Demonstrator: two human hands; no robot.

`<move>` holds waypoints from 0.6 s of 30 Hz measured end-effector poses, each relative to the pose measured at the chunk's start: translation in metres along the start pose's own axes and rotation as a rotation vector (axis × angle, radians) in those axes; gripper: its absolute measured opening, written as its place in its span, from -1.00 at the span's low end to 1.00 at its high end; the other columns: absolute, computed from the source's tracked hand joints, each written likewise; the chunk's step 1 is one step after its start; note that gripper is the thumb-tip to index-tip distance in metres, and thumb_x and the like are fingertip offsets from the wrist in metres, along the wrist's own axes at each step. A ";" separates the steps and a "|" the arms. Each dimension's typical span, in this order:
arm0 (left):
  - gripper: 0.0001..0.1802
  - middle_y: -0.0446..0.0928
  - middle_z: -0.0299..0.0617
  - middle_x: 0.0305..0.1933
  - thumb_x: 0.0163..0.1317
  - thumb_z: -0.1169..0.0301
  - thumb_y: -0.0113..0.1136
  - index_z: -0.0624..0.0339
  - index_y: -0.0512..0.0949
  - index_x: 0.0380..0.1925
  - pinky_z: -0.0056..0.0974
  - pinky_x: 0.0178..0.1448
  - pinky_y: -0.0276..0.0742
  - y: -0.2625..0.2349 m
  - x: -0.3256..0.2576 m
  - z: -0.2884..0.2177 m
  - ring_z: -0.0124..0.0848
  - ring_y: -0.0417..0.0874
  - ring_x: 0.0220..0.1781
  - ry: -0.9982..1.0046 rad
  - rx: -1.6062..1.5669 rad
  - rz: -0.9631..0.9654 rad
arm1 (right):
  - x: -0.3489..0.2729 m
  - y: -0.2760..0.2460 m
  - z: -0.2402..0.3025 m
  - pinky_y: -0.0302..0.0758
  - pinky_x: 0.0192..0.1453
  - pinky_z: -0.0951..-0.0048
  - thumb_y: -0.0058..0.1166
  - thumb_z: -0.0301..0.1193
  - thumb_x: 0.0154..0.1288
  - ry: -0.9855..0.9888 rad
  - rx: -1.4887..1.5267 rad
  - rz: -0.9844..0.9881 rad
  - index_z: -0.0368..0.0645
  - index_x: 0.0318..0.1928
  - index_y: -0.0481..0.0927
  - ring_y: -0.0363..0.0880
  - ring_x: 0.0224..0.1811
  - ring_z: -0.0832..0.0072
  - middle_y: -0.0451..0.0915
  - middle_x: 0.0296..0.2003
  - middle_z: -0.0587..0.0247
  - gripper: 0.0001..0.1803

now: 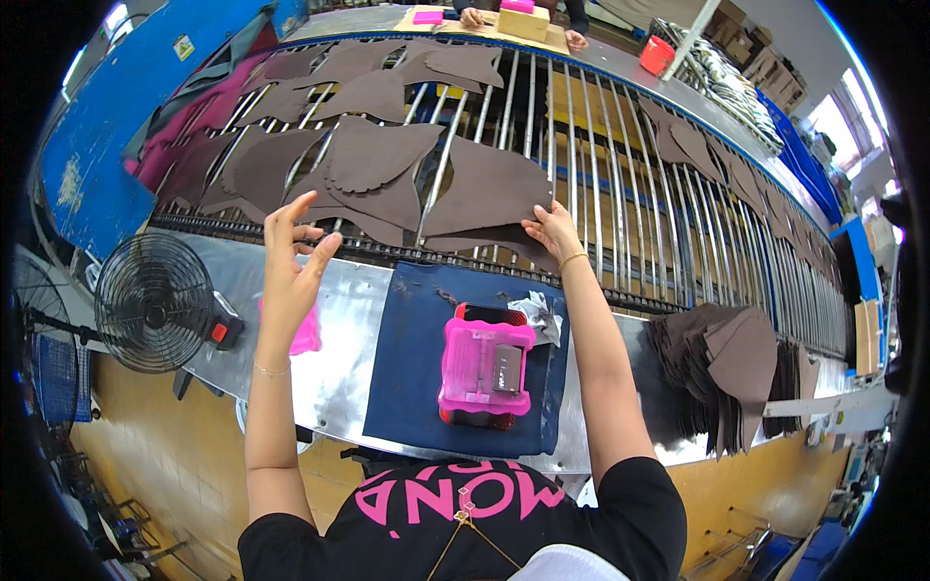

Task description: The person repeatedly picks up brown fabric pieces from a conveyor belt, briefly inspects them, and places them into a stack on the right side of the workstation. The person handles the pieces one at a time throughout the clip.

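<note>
- Brown cut piece (492, 184): upper centre of the frame, flat on metal bars (622, 194), its longer way roughly left to right.
- Right hand (552, 232): nearer, fingertips bunched at the piece's right edge; cannot tell whether pinching. The piece lies up-left of it.
- Left hand (294, 257): fingers spread, well apart, left of centre.
- Pink tray (459, 373): lower centre, above the desk (334, 387).

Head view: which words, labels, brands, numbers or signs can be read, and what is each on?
Black shirt: large pink lettering, partly legible; wording not copied here.
Blue panel: small pale sticker, too small to read.
Dark box in the pink tray: faint markings, too small to read.
</note>
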State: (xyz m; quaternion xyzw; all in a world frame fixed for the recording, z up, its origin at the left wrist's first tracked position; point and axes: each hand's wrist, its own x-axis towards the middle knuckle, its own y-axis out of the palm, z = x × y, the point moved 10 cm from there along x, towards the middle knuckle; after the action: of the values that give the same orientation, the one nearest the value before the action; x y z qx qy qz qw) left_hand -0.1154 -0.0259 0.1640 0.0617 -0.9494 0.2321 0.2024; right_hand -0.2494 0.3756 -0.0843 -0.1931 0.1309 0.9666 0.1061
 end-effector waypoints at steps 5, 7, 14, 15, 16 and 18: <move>-0.41 0.27 -0.17 0.11 0.20 0.38 0.26 0.07 0.32 0.24 -0.40 -0.06 0.41 0.024 0.000 0.004 -0.51 0.51 -0.12 -0.040 -0.065 0.064 | -0.062 -0.033 0.046 0.56 -0.59 0.53 0.28 -0.23 0.17 -0.181 -0.441 -0.274 -0.22 0.18 0.11 0.61 -0.59 0.44 0.52 -0.47 0.06 -0.26; -0.40 0.28 -0.15 0.12 0.21 0.41 0.25 0.09 0.30 0.25 -0.42 -0.05 0.40 0.038 0.002 0.001 -0.53 0.51 -0.13 -0.031 -0.079 0.096 | -0.106 -0.041 0.069 0.51 -0.62 0.55 0.25 -0.28 0.19 -0.259 -0.471 -0.220 -0.25 0.16 0.23 0.58 -0.61 0.51 0.54 -0.48 0.15 -0.36; -0.41 0.29 -0.16 0.18 0.28 0.45 0.16 0.10 0.22 0.29 -0.46 -0.07 0.37 0.078 0.005 -0.003 -0.58 0.49 -0.12 0.016 -0.196 0.228 | -0.377 -0.185 0.192 0.47 -0.36 0.44 0.12 -0.31 0.27 -0.709 -0.865 -0.984 -0.25 -0.10 0.58 0.60 -0.44 0.41 0.61 -0.40 0.11 -0.71; -0.41 0.30 -0.17 0.17 0.28 0.44 0.17 0.10 0.22 0.29 -0.47 -0.08 0.37 0.089 0.006 -0.009 -0.58 0.49 -0.12 0.032 -0.217 0.260 | -0.414 -0.233 0.196 0.50 -0.27 0.35 0.11 -0.25 0.28 -0.644 -0.981 -1.215 -0.24 -0.09 0.58 0.63 -0.33 0.30 0.62 -0.34 0.05 -0.68; -0.41 0.30 -0.17 0.17 0.28 0.44 0.17 0.10 0.22 0.29 -0.47 -0.09 0.36 0.098 0.007 -0.015 -0.59 0.48 -0.13 0.046 -0.237 0.283 | -0.439 -0.287 0.187 0.49 -0.16 0.28 0.10 -0.14 0.27 -0.494 -1.231 -1.383 -0.23 -0.09 0.58 0.59 -0.18 0.20 0.61 -0.26 0.01 -0.59; -0.40 0.31 -0.17 0.16 0.28 0.42 0.18 0.11 0.21 0.30 -0.48 -0.11 0.36 0.114 0.006 -0.020 -0.59 0.49 -0.16 0.072 -0.268 0.320 | -0.472 -0.372 0.151 0.46 0.01 0.17 0.08 0.04 0.23 -0.116 -1.415 -1.530 -0.20 -0.07 0.59 0.53 0.00 0.09 0.59 -0.14 -0.03 -0.46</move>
State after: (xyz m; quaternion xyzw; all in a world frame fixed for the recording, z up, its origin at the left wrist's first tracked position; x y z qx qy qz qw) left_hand -0.1379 0.0843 0.1355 -0.1255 -0.9616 0.1350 0.2032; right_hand 0.2192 0.6976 0.1605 -0.1959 -0.6279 0.5051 0.5588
